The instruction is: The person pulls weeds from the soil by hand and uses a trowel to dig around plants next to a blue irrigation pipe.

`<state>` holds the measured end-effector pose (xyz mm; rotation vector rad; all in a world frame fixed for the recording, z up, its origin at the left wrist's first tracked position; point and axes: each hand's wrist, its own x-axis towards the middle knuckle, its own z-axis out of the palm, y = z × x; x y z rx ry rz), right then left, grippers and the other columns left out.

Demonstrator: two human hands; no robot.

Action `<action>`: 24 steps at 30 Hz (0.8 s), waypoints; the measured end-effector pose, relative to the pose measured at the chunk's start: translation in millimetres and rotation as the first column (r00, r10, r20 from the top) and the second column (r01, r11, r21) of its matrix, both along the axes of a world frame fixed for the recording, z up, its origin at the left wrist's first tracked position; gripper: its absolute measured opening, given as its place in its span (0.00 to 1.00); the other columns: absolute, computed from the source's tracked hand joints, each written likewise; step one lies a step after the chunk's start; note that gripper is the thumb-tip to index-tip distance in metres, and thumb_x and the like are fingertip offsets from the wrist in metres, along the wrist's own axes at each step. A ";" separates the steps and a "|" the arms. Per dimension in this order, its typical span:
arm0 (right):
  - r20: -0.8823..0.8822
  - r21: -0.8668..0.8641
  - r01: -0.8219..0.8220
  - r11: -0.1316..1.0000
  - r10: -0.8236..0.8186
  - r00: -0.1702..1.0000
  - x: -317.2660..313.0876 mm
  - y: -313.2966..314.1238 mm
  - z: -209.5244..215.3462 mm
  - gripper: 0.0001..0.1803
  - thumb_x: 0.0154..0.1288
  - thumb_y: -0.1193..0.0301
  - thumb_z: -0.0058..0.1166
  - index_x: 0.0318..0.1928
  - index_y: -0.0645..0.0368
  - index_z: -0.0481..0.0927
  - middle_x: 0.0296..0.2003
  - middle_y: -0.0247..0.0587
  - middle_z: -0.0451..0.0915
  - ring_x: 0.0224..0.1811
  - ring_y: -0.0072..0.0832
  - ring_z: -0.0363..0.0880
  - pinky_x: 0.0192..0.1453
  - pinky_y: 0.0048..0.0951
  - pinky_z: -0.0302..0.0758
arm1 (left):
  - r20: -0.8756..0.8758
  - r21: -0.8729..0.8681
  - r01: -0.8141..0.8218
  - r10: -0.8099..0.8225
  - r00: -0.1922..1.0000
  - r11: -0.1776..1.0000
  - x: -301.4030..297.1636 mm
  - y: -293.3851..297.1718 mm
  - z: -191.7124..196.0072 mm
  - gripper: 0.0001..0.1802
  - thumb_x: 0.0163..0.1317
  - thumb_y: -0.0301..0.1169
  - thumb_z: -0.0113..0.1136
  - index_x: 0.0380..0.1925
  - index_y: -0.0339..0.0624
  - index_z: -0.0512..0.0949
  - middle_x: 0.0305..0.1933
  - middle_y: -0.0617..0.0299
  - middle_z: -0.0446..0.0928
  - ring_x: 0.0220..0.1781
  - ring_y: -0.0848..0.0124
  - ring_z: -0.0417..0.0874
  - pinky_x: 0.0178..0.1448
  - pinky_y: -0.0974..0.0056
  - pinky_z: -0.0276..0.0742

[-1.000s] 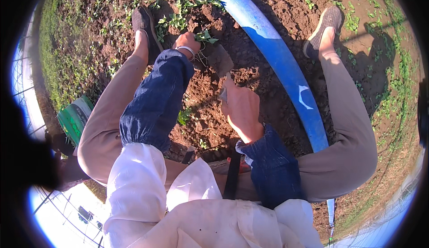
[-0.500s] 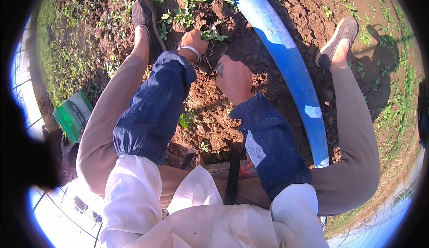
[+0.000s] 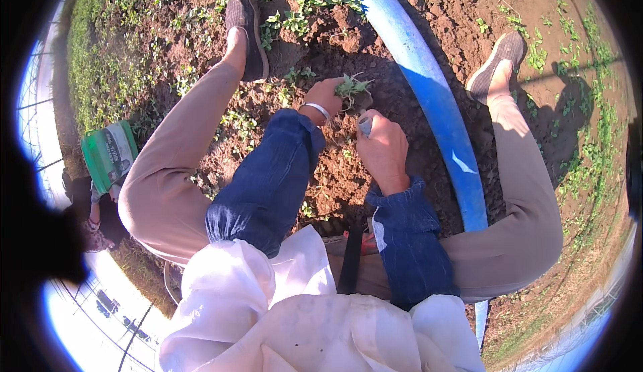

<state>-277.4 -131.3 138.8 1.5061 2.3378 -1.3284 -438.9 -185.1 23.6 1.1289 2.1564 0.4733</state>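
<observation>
My left hand is closed around a small bunch of leafy green plants, with pale stems or roots sticking out. Just right of it and nearer to me, my right hand is wrapped round the handle of a hand tool. Only the handle's grey, rounded end shows; the working end is too dark and hidden to make out. Both hands are over loose brown soil, between my spread legs.
A blue hose, thick and flattened, curves past my right hand. Low green plants grow ahead and to the left. My shoes rest on the soil on both sides. A green container stands at far left beside another person's hand.
Both hands have shifted right and nearer to me in the picture. The plants in my left hand now show as a fuller bunch. The whole view has also shifted a little.
</observation>
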 end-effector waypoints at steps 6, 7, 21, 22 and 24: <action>-0.062 0.199 -0.098 0.975 0.112 0.992 22.5 -7.9 17.9 0.12 0.46 0.76 0.60 0.35 0.58 0.76 0.23 0.51 0.79 0.32 0.51 0.80 0.34 0.46 0.74 | -0.208 0.061 -0.059 0.071 0.976 0.996 40.3 -17.1 19.6 0.18 0.51 0.24 0.60 0.44 0.41 0.70 0.33 0.48 0.79 0.40 0.43 0.79 0.41 0.46 0.74; -0.066 0.220 -0.096 0.971 0.113 0.991 20.8 -8.2 19.2 0.09 0.49 0.76 0.57 0.33 0.57 0.76 0.23 0.52 0.79 0.31 0.52 0.79 0.33 0.46 0.74 | -0.217 0.062 -0.068 0.080 0.973 0.996 40.8 -19.2 18.3 0.18 0.52 0.24 0.59 0.44 0.41 0.69 0.32 0.48 0.79 0.39 0.42 0.79 0.41 0.46 0.74; -0.027 0.148 -0.377 0.914 0.385 0.923 -34.3 -10.2 -25.9 0.11 0.49 0.75 0.59 0.35 0.63 0.76 0.24 0.54 0.80 0.28 0.49 0.82 0.33 0.46 0.77 | -0.264 -0.156 -0.582 0.534 0.803 0.798 -50.0 -12.6 -4.5 0.28 0.50 0.50 0.68 0.34 0.33 0.75 0.37 0.41 0.81 0.42 0.46 0.82 0.46 0.53 0.77; 0.000 0.111 -0.388 0.915 0.391 0.921 -39.5 -11.6 -27.9 0.11 0.49 0.74 0.59 0.35 0.64 0.76 0.24 0.54 0.80 0.28 0.49 0.82 0.34 0.46 0.77 | -0.300 -0.189 -0.566 0.502 0.811 0.802 -45.9 -4.7 4.2 0.29 0.49 0.51 0.69 0.32 0.33 0.75 0.37 0.42 0.81 0.42 0.45 0.82 0.45 0.52 0.77; 0.016 0.079 -0.388 0.918 0.388 0.922 -48.3 -19.6 -36.3 0.13 0.50 0.73 0.60 0.37 0.63 0.75 0.25 0.54 0.81 0.30 0.48 0.82 0.35 0.46 0.78 | -0.357 -0.261 -0.528 0.428 0.831 0.808 -45.6 -6.1 6.9 0.28 0.47 0.51 0.70 0.31 0.35 0.75 0.37 0.43 0.81 0.42 0.45 0.82 0.45 0.50 0.78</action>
